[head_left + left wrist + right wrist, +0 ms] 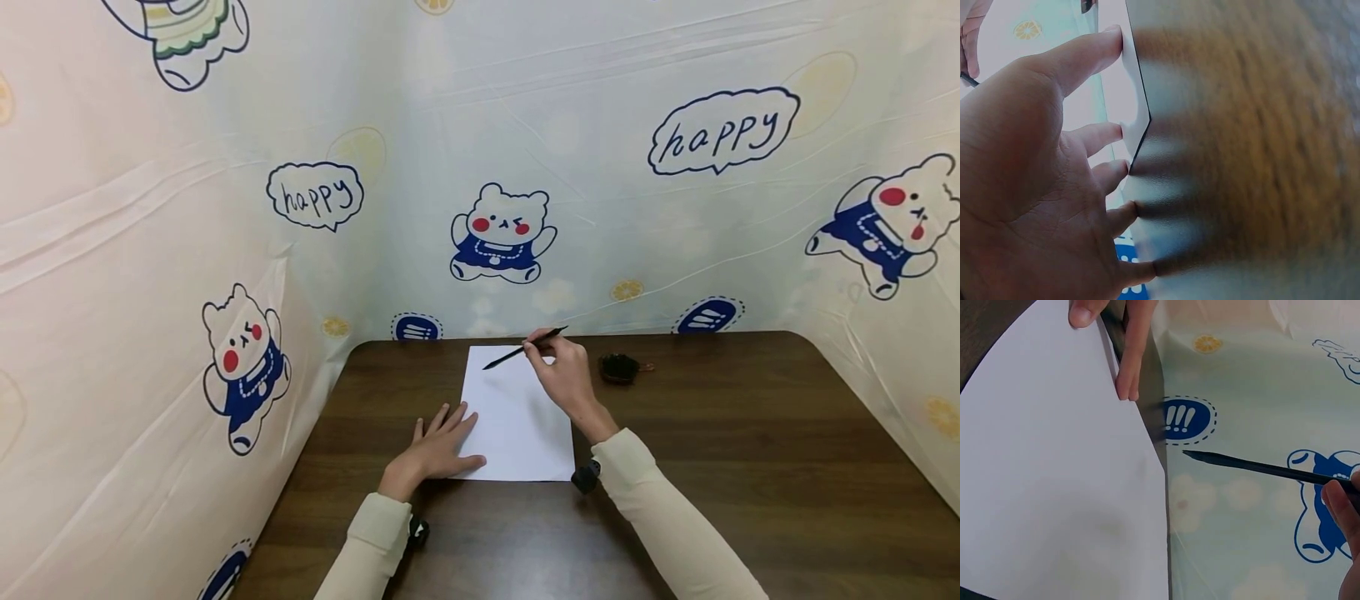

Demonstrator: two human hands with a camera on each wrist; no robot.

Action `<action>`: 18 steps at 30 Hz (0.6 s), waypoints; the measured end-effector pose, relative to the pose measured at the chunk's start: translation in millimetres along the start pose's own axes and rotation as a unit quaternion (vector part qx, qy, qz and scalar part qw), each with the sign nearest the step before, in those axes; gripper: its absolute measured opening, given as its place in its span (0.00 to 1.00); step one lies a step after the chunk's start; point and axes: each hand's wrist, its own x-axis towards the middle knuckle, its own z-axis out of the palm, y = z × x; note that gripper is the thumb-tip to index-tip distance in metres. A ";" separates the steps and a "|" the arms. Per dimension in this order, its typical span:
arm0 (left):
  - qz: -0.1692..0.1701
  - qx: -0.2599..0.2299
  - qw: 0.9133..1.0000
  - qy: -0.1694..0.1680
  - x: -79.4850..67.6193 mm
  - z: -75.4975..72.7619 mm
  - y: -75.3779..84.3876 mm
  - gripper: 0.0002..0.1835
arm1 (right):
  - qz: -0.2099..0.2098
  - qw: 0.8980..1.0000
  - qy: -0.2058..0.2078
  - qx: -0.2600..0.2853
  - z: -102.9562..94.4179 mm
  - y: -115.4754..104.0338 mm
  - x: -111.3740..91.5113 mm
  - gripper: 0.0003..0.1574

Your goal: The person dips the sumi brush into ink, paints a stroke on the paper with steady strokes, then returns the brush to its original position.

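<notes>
The dark brown, wood-grained table bears a rectangular white paper sheet, lying lengthwise before me, probably so both my hands reach it. My left hand is spread at its left edge, thumb on the paper, seemingly to stop it sliding. My right hand pinches a slim black pointed pen well back from its tip, which I hold raised above the sheet, perhaps keeping the surface in sight.
</notes>
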 end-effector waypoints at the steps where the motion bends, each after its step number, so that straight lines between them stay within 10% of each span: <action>1: -0.002 0.003 1.000 0.001 0.4 0.3 0.1 0.49 | 0.000 1.000 0.000 0.001 1.3 0.5 -0.4 0.05; 18: 0.011 -0.025 1.000 0.009 4.7 7.1 -7.5 0.50 | 0.021 0.999 0.005 0.033 21.8 9.8 -9.3 0.04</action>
